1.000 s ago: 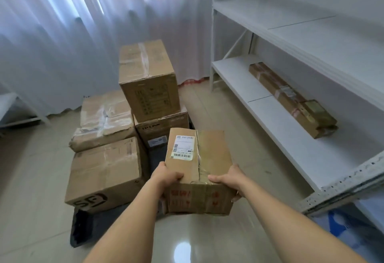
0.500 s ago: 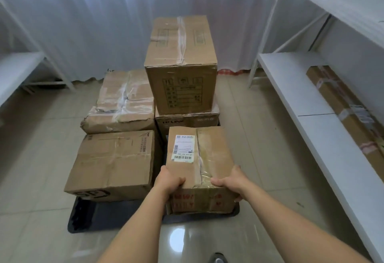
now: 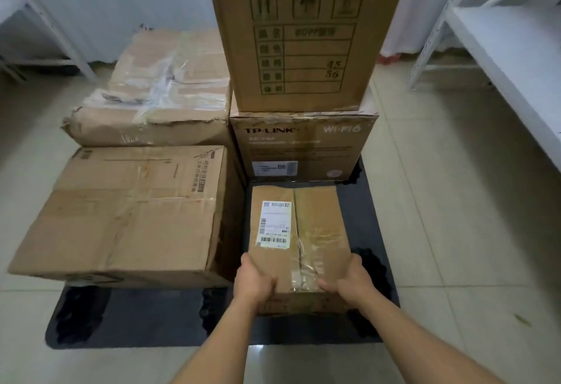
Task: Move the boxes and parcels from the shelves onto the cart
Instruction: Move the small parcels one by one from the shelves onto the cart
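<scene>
A small brown parcel [image 3: 299, 244], sealed with clear tape down its middle and bearing a white shipping label [image 3: 274, 222] on its top left, sits low over the front right corner of a dark, flat cart [image 3: 145, 317]; whether its base already rests on the cart deck or hangs just above it cannot be told from this angle; the left hand [image 3: 255, 279] clasps the near left corner and the right hand [image 3: 349, 277] clasps the near right corner, fingers curled around the near edge and pinching the parcel from both sides, thumbs lying on top; directly behind it, apparently touching its far edge, stands a printed TP-LINK box [image 3: 303, 147], and on that a tall carton [image 3: 294, 34] with a printed table on its face; to the left, just beside the parcel, lies a wide flat box [image 3: 127, 213], and behind that a crumpled, heavily taped box [image 3: 158, 89]; a white shelf [image 3: 513, 46] runs along the right, well apart from the cart; to set the parcel well, lower it level until the base is fully borne by the deck, push it snug against the TP-LINK box and the wide box so no gap lets it slide, keep the near edge inside the cart's rim, and only then open both hands; take care not to nudge the tall stack behind.
</scene>
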